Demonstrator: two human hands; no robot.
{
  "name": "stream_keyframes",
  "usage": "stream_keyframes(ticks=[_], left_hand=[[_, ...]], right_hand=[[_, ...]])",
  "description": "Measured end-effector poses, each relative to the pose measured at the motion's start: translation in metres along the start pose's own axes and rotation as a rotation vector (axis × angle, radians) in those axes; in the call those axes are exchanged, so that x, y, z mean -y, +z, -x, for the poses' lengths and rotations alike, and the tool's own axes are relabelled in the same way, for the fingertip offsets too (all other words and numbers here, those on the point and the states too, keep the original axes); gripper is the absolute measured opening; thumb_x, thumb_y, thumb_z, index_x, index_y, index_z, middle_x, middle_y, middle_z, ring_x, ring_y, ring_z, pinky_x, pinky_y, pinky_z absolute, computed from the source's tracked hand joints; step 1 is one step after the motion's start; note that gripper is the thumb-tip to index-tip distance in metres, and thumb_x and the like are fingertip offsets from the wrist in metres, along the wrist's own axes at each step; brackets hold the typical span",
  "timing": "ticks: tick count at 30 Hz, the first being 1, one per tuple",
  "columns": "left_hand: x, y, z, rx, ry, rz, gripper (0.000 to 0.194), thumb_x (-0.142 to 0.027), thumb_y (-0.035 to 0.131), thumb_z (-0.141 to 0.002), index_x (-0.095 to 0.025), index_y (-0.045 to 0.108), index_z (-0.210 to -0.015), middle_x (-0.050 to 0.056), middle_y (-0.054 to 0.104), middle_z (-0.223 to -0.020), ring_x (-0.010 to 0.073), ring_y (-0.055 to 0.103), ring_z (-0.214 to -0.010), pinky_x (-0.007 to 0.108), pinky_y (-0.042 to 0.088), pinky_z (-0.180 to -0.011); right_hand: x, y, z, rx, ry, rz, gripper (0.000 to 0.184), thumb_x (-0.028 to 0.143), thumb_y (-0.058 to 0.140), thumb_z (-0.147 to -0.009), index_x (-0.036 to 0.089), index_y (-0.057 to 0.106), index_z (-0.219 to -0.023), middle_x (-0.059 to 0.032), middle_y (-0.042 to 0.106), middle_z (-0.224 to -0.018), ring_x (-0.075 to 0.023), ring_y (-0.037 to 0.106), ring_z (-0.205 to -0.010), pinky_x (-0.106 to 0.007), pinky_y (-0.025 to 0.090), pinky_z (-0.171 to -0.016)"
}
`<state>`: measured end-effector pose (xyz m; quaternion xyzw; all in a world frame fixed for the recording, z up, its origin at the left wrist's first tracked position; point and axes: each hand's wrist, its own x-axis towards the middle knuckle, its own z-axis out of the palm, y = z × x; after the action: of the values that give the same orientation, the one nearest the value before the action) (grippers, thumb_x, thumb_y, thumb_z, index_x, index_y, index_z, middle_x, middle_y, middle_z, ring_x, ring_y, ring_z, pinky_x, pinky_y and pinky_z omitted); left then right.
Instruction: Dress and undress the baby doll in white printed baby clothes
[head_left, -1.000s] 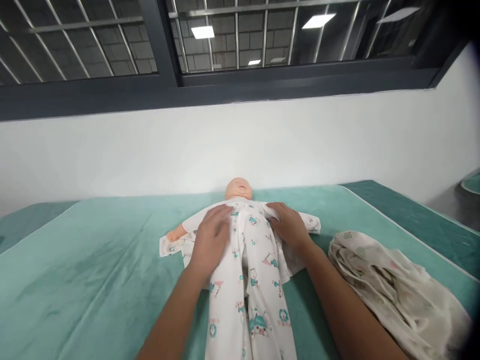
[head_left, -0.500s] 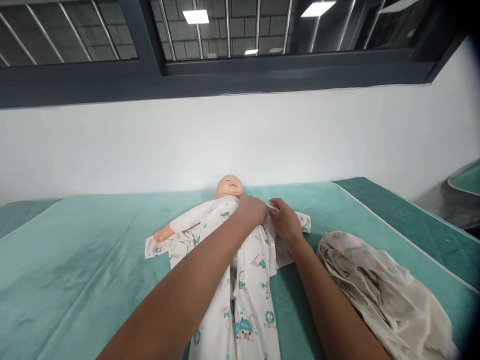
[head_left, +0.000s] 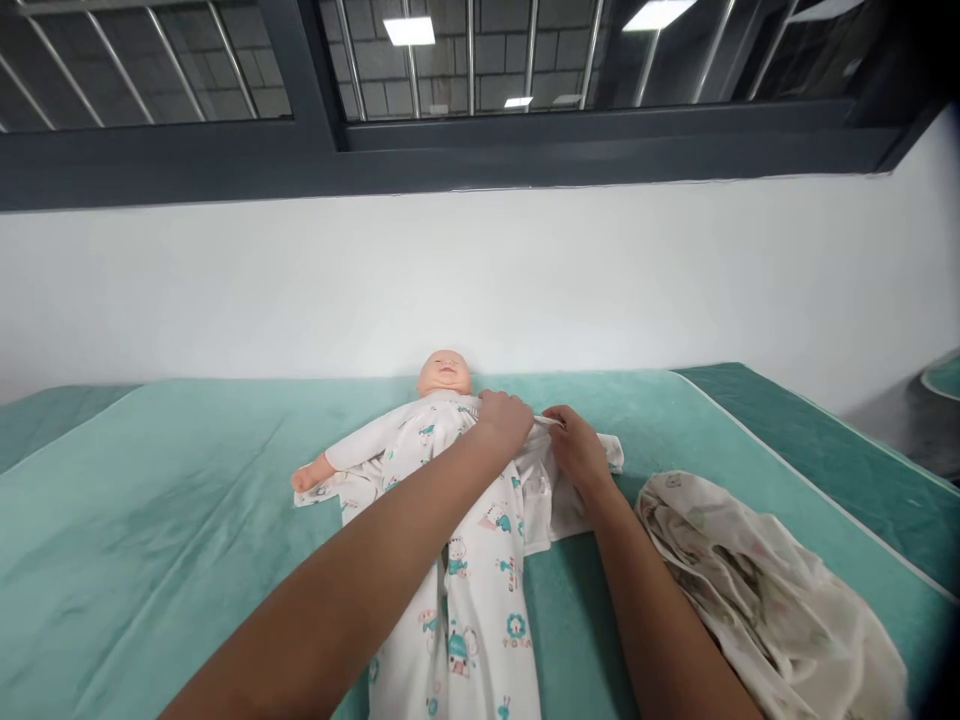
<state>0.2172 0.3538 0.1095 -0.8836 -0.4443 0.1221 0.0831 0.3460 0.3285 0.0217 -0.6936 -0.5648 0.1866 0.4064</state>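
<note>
A baby doll (head_left: 444, 373) lies on its back, head toward the wall. White baby trousers (head_left: 487, 590) with teal and pink prints lie along its front. Beneath its arms is a spread white baby shirt (head_left: 559, 505), with printed cuffs at both sides. My left hand (head_left: 506, 420) reaches across the doll's chest to the shoulder on the right side, its fingers closed on white cloth. My right hand (head_left: 577, 445) pinches the shirt's cloth just beside it. A white cloth edge runs between the two hands. The doll's arm on this side is hidden.
Teal padding (head_left: 187, 520) covers the surface under the doll. A crumpled cream cloth (head_left: 772, 600) lies at the right, close to my right forearm. Behind stands a white wall (head_left: 480, 280) below a dark-framed window (head_left: 525, 150) with bars.
My left hand has moved from the doll's left side across to the right shoulder and closed on cloth. My right hand stays near the shirt sleeve. The view has shifted slightly.
</note>
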Motion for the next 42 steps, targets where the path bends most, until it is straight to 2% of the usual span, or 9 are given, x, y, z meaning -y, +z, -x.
stream_keyframes(ticks=[11, 19, 22, 26, 29, 32, 36, 39, 42], left_hand=[[0.029, -0.033, 0.032, -0.075, -0.086, -0.042, 0.044, 0.001, 0.064, -0.072, -0.009, 0.059, -0.115, 0.020, 0.060, -0.113, 0.0325, 0.056, -0.107, 0.044, 0.045, -0.082], [0.034, -0.032, 0.039, -0.087, -0.109, -0.025, 0.044, 0.001, 0.062, -0.074, -0.008, 0.056, -0.117, 0.018, 0.060, -0.112, 0.0311, 0.057, -0.105, 0.041, 0.046, -0.080], [0.032, -0.029, 0.036, -0.093, -0.112, -0.006, 0.046, -0.002, 0.065, -0.073, -0.009, 0.055, -0.117, 0.017, 0.060, -0.112, 0.0305, 0.057, -0.105, 0.041, 0.046, -0.081], [0.024, -0.017, 0.039, -0.118, -0.094, 0.048, 0.034, -0.011, 0.060, -0.082, -0.012, 0.055, -0.115, 0.016, 0.062, -0.112, 0.0287, 0.059, -0.106, 0.041, 0.046, -0.084], [0.028, -0.011, 0.053, -0.159, -0.068, 0.097, 0.027, -0.027, 0.054, -0.091, -0.015, 0.056, -0.114, 0.013, 0.063, -0.114, 0.0272, 0.059, -0.107, 0.041, 0.046, -0.086], [0.053, -0.002, 0.079, -0.301, -0.098, 0.288, 0.029, -0.037, 0.046, -0.095, -0.023, 0.056, -0.118, 0.006, 0.065, -0.118, 0.0237, 0.060, -0.108, 0.036, 0.047, -0.085], [0.092, 0.036, 0.119, -0.619, -0.306, 0.704, 0.029, -0.040, 0.042, -0.096, -0.026, 0.060, -0.114, 0.001, 0.066, -0.119, 0.0198, 0.059, -0.111, 0.034, 0.045, -0.095], [0.100, 0.076, 0.140, -0.718, -0.461, 1.034, 0.033, -0.042, 0.039, -0.096, -0.024, 0.059, -0.116, 0.003, 0.063, -0.122, 0.0181, 0.058, -0.113, 0.030, 0.045, -0.098], [0.096, 0.101, 0.149, -0.735, -0.468, 1.202, 0.034, -0.042, 0.041, -0.096, -0.027, 0.055, -0.124, 0.002, 0.053, -0.136, 0.0170, 0.048, -0.128, 0.029, 0.036, -0.110]], right_hand=[[-0.004, -0.017, 0.002, -0.090, 0.039, 0.076, 0.029, 0.019, 0.040, -0.077, 0.023, 0.067, -0.087, -0.0059, 0.069, -0.081, -0.0197, 0.057, -0.071, -0.028, 0.035, -0.060], [-0.013, -0.022, -0.004, -0.067, 0.122, -0.303, 0.030, 0.023, 0.043, -0.059, 0.018, 0.068, -0.074, 0.0000, 0.062, -0.061, -0.0149, 0.048, -0.058, -0.025, 0.031, -0.051], [-0.011, -0.022, -0.004, -0.072, 0.151, -0.379, 0.038, 0.024, 0.045, -0.055, 0.017, 0.069, -0.083, -0.0005, 0.064, -0.065, -0.0149, 0.051, -0.059, -0.024, 0.034, -0.051], [-0.012, -0.024, -0.005, -0.046, 0.189, -0.775, 0.045, 0.020, 0.053, -0.050, 0.019, 0.066, -0.093, -0.0059, 0.072, -0.094, -0.0199, 0.065, -0.077, -0.025, 0.046, -0.058], [-0.017, -0.028, -0.007, -0.080, 0.185, -0.995, 0.045, 0.015, 0.057, -0.047, 0.023, 0.063, -0.091, -0.0061, 0.070, -0.111, -0.0223, 0.066, -0.093, -0.027, 0.050, -0.063], [-0.017, -0.028, -0.007, -0.236, 0.169, -0.959, 0.038, 0.014, 0.052, -0.049, 0.022, 0.062, -0.085, -0.0058, 0.070, -0.105, -0.0219, 0.066, -0.097, -0.030, 0.052, -0.070], [0.009, -0.009, 0.004, -0.385, -0.006, -0.575, 0.029, 0.015, 0.046, -0.063, 0.021, 0.064, -0.085, -0.0062, 0.070, -0.096, -0.0217, 0.064, -0.096, -0.038, 0.049, -0.085], [0.043, 0.015, 0.024, -0.171, -0.220, -0.323, 0.026, 0.021, 0.045, -0.080, 0.022, 0.065, -0.097, -0.0069, 0.068, -0.105, -0.0233, 0.060, -0.103, -0.043, 0.045, -0.095], [0.069, 0.035, 0.044, 0.106, -0.377, -0.324, 0.028, 0.034, 0.046, -0.092, 0.026, 0.061, -0.114, -0.0049, 0.062, -0.123, -0.0221, 0.053, -0.118, -0.042, 0.039, -0.105]])
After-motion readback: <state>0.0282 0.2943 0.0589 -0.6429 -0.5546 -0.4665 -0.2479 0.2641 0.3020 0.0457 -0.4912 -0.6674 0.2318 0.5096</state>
